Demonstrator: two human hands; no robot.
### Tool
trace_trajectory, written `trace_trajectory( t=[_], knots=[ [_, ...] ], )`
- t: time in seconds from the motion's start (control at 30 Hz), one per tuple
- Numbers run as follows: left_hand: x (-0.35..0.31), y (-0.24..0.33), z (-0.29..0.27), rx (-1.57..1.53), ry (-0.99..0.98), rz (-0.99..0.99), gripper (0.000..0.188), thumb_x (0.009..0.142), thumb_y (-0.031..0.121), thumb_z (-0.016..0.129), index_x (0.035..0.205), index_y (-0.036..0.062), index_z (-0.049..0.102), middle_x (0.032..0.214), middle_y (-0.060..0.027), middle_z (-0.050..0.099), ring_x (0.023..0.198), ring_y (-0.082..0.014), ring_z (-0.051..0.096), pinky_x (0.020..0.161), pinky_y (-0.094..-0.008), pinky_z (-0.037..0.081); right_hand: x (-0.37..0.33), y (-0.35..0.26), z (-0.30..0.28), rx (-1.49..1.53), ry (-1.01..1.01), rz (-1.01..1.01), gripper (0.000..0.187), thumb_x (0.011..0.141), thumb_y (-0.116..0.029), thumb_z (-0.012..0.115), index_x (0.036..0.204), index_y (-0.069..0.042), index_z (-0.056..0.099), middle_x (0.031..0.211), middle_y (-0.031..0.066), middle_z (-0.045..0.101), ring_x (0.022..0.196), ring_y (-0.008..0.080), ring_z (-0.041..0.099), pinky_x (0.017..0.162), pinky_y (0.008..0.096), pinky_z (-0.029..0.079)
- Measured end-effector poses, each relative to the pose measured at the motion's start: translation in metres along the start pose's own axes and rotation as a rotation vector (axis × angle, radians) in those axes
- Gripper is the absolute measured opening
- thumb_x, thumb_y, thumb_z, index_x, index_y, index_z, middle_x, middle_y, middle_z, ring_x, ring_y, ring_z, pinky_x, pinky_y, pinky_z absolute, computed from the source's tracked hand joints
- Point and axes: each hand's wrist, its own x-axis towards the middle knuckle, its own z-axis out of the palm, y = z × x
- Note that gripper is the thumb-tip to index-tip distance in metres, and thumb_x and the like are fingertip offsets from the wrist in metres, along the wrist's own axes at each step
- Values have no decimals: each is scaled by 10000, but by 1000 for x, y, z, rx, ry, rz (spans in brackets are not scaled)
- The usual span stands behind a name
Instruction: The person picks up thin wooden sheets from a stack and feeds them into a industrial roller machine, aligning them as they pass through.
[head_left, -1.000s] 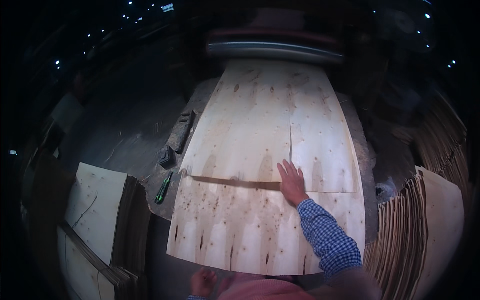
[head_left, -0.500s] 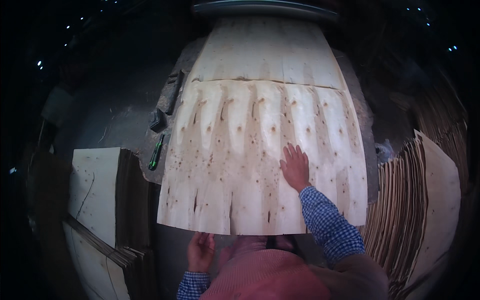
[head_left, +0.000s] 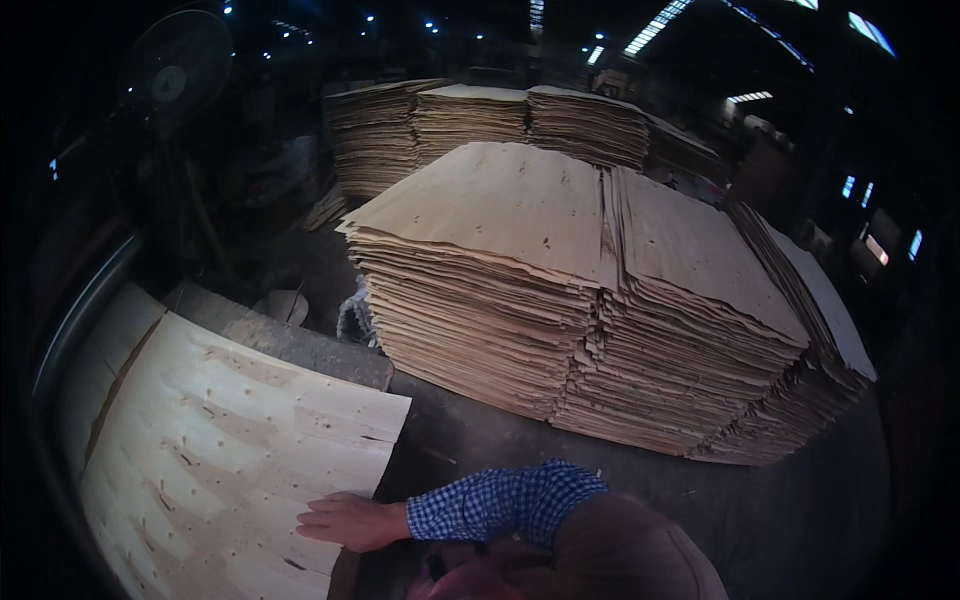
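Head view, turned toward the right side of the workshop. Laid right hand (head_left: 350, 522) palm down on the near right corner of the pale veneer sheet (head_left: 230, 450), fingers stretched out and close together, gripping nothing, only pressing on the wood. Wore a blue-and-white checked sleeve (head_left: 505, 500) down to the wrist. Saw nothing of the left hand.

Found the veneer sheet at the near left, spread over a grey table (head_left: 300, 345), knots and dark streaks across its face, its right edge overhanging toward the dark floor (head_left: 640, 470).

Judged the step as steadying the sheet in place under a flat palm. Reckoned that any further shift of it would call for an even push or a pinch at the edge, and for a second hand farther along, given how thin and how prone to splitting the wood looked.

Made out no packages, labels or signs anywhere. Noted instead a tall stack of veneer sheets (head_left: 600, 300) at centre and right, well apart from the hand, with ragged layered edges. Noted farther stacks (head_left: 480, 125) beyond it. Spotted a round standing fan (head_left: 170, 75) at the far left and strips of ceiling lights (head_left: 655, 20) above.
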Motion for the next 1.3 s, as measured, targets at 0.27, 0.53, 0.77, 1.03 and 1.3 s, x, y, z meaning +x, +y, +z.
trace_trajectory(
  t=[0.27, 0.53, 0.77, 1.03, 1.3],
  knots=[
    [-59, -54, 17, -52, 16, -148, 322, 991, 306, 583, 1138, 22, 621, 933, -127, 697, 757, -201, 636, 658, -325, 528, -45, -12, 7, -54, -33, 29, 538, 879, -144, 537, 1399, -27, 468, 1459, 156, 452, 1358, 363, 409, 1071, 482, 412],
    [-115, -54, 19, -1, 156, -611, 358, 985, 420, 547, 1116, 102, 650, 836, -107, 685, 664, -252, 599, 601, -399, 484, -65, -12, 31, -35, 137, 6, 544, 884, -126, 515, 1413, -15, 457, 1466, 163, 446, 1343, 367, 416, 1087, 476, 370],
    [-89, -43, 56, -358, -40, -194, 658, 923, 326, 600, 1489, 84, 368, 1282, -147, 625, 1019, -290, 674, 660, -349, 581, -18, -29, -35, -13, 41, -76, 583, 791, -102, 592, 1371, -71, 544, 1403, 120, 538, 1299, 321, 494, 1046, 472, 404],
    [-146, -133, -2, -390, 195, -299, 296, 983, 304, 598, 1175, 79, 598, 1104, -137, 699, 931, -296, 697, 714, -388, 582, -8, 1, 58, -6, -32, 29, 686, 775, -54, 598, 1446, -94, 460, 1500, 131, 435, 1381, 384, 385, 1127, 546, 286],
    [-385, -202, -50, -330, 720, -459, 148, 949, 160, 550, 834, 76, 587, 801, -78, 630, 765, -221, 668, 609, -341, 559, -7, 18, 69, -61, 17, -5, 694, 782, 28, 510, 1463, -92, 440, 1505, 164, 432, 1407, 396, 360, 1147, 547, 278]
  ],
)
